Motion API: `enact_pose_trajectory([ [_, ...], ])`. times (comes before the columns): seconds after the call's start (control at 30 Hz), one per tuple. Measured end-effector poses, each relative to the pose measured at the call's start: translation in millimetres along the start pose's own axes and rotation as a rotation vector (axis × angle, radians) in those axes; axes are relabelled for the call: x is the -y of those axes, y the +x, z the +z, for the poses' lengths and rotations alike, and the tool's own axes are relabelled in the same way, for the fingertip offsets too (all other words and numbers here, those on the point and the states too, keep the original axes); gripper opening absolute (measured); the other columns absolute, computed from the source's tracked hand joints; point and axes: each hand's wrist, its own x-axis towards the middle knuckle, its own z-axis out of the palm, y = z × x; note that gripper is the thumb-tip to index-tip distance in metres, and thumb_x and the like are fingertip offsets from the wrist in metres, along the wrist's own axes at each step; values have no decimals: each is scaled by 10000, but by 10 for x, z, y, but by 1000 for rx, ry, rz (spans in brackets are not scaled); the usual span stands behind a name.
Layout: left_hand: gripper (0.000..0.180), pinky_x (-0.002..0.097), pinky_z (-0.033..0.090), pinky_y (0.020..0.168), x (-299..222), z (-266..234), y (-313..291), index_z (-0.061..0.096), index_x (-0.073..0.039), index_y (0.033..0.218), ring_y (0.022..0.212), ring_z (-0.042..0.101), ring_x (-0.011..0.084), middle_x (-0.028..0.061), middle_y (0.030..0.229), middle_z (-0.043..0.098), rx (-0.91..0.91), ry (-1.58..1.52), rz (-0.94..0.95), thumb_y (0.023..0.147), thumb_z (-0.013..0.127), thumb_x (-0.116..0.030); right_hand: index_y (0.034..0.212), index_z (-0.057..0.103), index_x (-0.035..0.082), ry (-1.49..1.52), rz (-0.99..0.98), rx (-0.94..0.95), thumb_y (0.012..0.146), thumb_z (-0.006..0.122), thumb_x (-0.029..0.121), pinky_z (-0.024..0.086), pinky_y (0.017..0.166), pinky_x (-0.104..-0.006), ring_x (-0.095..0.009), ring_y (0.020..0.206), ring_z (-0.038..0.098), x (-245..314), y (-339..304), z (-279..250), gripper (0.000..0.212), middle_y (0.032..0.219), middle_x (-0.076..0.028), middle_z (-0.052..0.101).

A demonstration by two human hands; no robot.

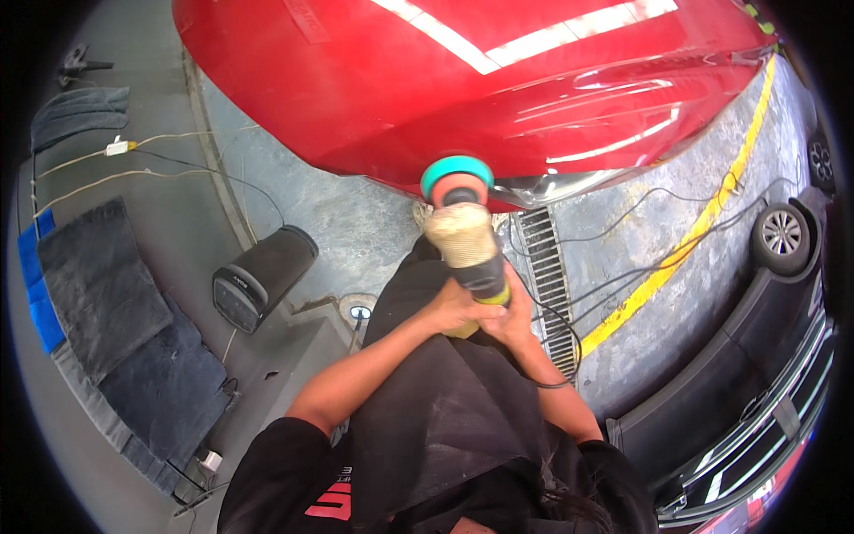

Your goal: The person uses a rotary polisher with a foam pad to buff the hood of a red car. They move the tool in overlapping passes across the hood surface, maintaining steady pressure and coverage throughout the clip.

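The rear end of a polisher (471, 242) is gripped by the left hand (455, 308) and the right hand (514, 313), their fingers wrapped around it side by side. The tool is held in front of a dark apron (445, 392), its teal-edged pad (458, 171) turned toward the lower edge of a red car body (382, 98); whether the paint is touched cannot be told for certain from above. Beyond, a drain grate (547, 294) is seen at right, a black speaker (265, 278) at left.
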Motion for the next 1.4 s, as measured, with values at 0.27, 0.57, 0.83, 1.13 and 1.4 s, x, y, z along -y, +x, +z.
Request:
enact_pose_trajectory([
  [0.27, 842, 406, 424, 1188, 64, -397, -303, 470, -25, 1545, 1388, 542, 228, 111, 1480, 577, -132, -79, -137, 843, 903, -192, 1533, 528, 139, -81, -121, 146, 682, 854, 161, 628, 769, -429, -355, 969, 746, 178, 325, 287, 912, 1154, -156, 727],
  [0.57, 929, 411, 423, 1176, -35, -161, -169, 393, -66, 1580, 1381, 531, 238, 106, 1477, 548, -176, -157, -66, 809, 906, -148, 1573, 505, 148, -150, -114, 200, 657, 855, 172, 594, 669, -422, -324, 844, 721, 121, 365, 13, 980, 1016, -117, 686],
  [0.83, 757, 403, 482, 1107, -407, 790, 399, 580, -24, 1435, 1274, 622, 222, 114, 1363, 661, -176, 23, 20, 808, 936, -254, 1528, 498, 22, -46, -23, 197, 743, 866, 170, 617, 872, -433, -419, 1069, 743, -166, 393, -1073, 879, 1262, -220, 707],
  [1.13, 639, 405, 510, 1054, -776, 2100, 1612, 661, -5, 1273, 1123, 676, 237, 132, 1215, 715, -12, 75, 203, 764, 924, -287, 1552, 419, -16, 228, 282, 84, 777, 914, 240, 574, 975, -425, -340, 1115, 731, -772, 344, -2484, 955, 1264, -220, 704],
  [1.4, 596, 426, 522, 1014, -1076, 2001, 1395, 675, -29, 1224, 1112, 674, 259, 142, 1164, 706, -204, 39, 304, 775, 893, -353, 1622, 345, 39, 134, 126, 225, 757, 920, 230, 573, 993, -441, -374, 1185, 703, -263, 785, -2578, 1056, 1341, -225, 664],
])
